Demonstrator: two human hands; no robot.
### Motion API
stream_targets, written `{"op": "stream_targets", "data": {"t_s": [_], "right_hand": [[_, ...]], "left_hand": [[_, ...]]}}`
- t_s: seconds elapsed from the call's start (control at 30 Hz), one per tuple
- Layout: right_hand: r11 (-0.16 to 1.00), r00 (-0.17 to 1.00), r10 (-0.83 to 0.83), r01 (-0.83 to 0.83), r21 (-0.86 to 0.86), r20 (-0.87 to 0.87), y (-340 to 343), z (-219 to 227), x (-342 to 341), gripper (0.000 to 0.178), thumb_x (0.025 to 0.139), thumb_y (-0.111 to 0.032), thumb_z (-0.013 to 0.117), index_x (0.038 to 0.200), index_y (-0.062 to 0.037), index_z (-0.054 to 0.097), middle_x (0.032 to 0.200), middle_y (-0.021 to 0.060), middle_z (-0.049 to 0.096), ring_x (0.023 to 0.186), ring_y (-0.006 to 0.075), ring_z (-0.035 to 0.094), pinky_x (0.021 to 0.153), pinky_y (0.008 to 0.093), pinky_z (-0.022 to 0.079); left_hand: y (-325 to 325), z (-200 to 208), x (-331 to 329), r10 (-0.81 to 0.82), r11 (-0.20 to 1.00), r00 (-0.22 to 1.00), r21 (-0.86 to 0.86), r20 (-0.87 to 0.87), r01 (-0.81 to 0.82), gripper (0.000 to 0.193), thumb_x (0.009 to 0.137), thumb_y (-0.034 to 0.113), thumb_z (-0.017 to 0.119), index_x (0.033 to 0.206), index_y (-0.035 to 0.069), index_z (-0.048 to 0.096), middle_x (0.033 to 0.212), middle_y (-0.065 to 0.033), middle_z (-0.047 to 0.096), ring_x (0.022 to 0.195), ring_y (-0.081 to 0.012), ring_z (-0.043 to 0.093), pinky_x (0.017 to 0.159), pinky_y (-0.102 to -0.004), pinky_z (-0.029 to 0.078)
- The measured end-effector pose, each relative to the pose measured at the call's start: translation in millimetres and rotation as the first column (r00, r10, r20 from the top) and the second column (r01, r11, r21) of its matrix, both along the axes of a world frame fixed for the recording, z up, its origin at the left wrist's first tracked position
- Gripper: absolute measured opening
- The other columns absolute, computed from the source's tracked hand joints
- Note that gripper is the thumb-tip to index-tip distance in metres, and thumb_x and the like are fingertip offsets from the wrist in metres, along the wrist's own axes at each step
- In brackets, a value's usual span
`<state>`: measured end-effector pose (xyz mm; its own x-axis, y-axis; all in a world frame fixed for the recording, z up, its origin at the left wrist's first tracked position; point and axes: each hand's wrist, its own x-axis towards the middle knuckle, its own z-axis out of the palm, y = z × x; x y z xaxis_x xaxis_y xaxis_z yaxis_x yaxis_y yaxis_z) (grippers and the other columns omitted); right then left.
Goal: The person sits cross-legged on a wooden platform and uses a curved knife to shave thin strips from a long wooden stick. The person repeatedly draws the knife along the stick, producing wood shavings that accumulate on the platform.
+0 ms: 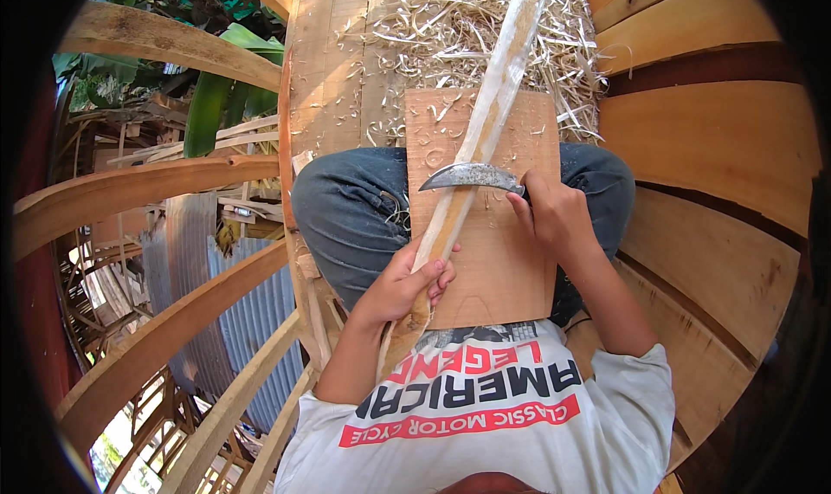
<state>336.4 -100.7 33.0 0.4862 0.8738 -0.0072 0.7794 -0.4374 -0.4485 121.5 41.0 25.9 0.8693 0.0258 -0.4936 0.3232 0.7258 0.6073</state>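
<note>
Head view: pale wood strip (485, 126) lies over the board (511, 264) on the lap (351, 204), long axis running near-left to far-right, left hand (407, 284) grip wrapped round its near part, right hand (554, 215) grip holding the curved knife (472, 176), blade crosswise over strip, tip pointing left.

I see a partly sunlit plank floor (333, 113), a wide-board wall (705, 135) right, open wooden rails (147, 180) left, corrugated metal sheets (257, 316) and green leaves (206, 109) beyond.
</note>
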Motion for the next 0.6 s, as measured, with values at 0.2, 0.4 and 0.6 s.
{"op": "stream_targets", "data": {"t_s": [0.2,0.4,0.6], "right_hand": [[0.993,0.986,0.063,-0.077,0.087,0.155,7.3,-16.2,19.5,0.030,0.088,-0.032,0.064,0.083,-0.0056,0.052,0.064,0.0160,0.058,0.059,0.0343,0.061,0.051,0.0425,0.048],[0.888,0.849,-0.454,0.456,0.057,0.271,-16.3,-10.1,134.4,0.038,0.099,-0.036,0.045,0.083,-0.0028,0.051,0.069,0.0245,0.059,0.069,0.0470,0.058,0.057,0.0505,0.045],[0.890,0.908,-0.416,0.418,0.184,-0.049,-36.6,6.2,45.9,0.030,0.099,-0.026,0.048,0.085,0.0002,0.050,0.063,0.0242,0.054,0.062,0.0457,0.055,0.052,0.0472,0.039]], "left_hand": [[2.6,-1.3,-4.1,-0.013,0.998,1.000,0.060,-0.007,0.013,0.037,0.098,0.021,0.051,0.125,-0.003,0.044,0.077,-0.0048,0.049,0.059,-0.0079,0.044,0.054,-0.0232,0.045],[-2.4,5.3,-13.2,-0.101,0.991,0.994,0.089,0.045,0.097,0.032,0.099,0.016,0.047,0.125,-0.002,0.044,0.075,-0.0031,0.050,0.061,-0.0072,0.047,0.057,-0.0211,0.043],[-4.0,15.3,-0.9,-0.112,0.988,0.994,0.102,-0.014,0.112,0.031,0.099,0.016,0.047,0.124,-0.002,0.047,0.077,-0.0024,0.050,0.065,-0.0073,0.047,0.059,-0.0216,0.043]]}}
